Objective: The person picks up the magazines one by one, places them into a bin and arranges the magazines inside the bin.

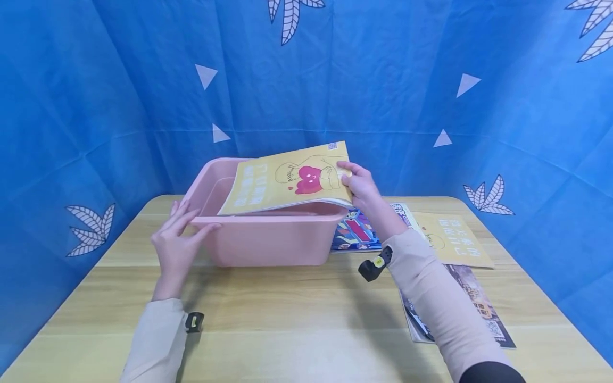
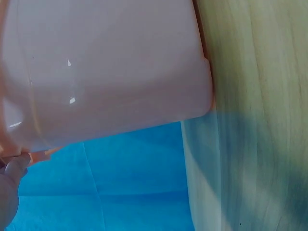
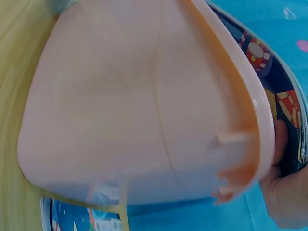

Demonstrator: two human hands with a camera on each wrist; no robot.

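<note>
So the wooden bench (image 1: 297, 314) has a pink plastic tub (image 1: 268, 239) sitting toward the back middle. A yellow picture book (image 1: 287, 178) with a red heart on the cover is tilted over the tub, low edge resting on the near rim, far end up in the air. Can't see anything else inside the tub. Right hand (image 1: 361, 186) pinches the book's right edge, thumb on top. Left hand (image 1: 178, 242) is relaxed, straight fingers touching the tub's left front corner. More books (image 1: 455, 239) lie flat on the bench, right of the tub.
</note>
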